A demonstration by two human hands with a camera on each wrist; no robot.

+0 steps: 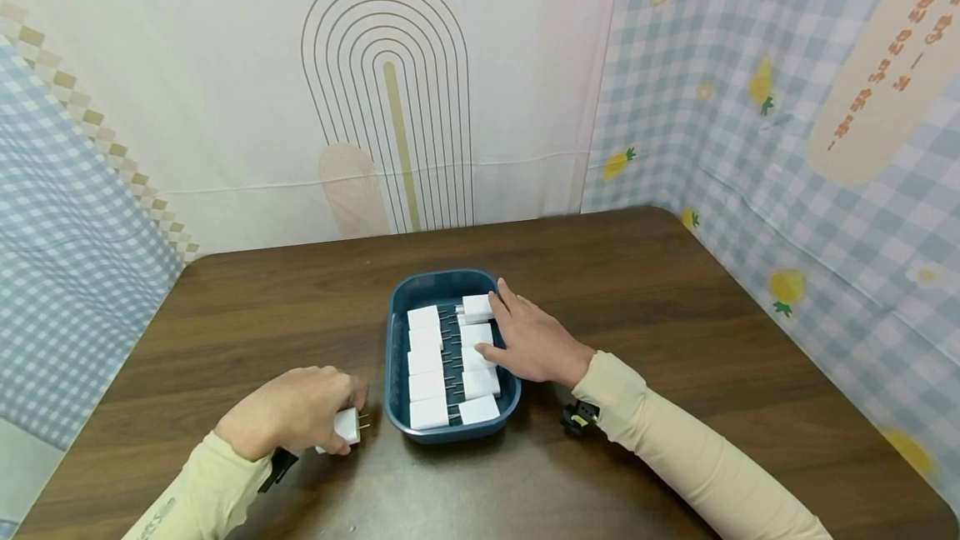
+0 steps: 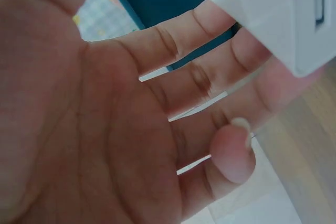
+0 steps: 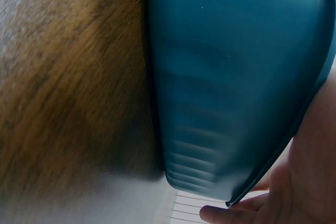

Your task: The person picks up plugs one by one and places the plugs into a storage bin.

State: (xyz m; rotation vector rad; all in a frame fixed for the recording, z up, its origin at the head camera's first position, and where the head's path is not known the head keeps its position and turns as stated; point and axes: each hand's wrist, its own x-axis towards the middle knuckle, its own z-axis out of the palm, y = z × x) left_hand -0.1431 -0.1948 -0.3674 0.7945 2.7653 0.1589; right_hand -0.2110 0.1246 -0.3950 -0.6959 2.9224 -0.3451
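Note:
My left hand (image 1: 296, 408) pinches a white plug-in charger (image 1: 347, 424) between thumb and fingers, left of the blue basket (image 1: 459, 434); two metal prongs point toward the basket. In the left wrist view this charger (image 2: 262, 17) shows a USB slot on its end face. My right hand (image 1: 538, 342) reaches over the basket's right rim with fingers spread, its fingertips at the white chargers (image 1: 478, 382) of the right-hand row. Two rows of such chargers lie in the basket, prongs facing inward. The right wrist view has the basket's outer wall (image 3: 236, 77) close up, with fingers past its rim.
The basket stands on a dark brown wooden table (image 1: 600, 273). A white cloth (image 1: 247, 107) with an arch pattern hangs behind it, and a blue checked cloth (image 1: 720, 148) with lemon prints hangs along the right side.

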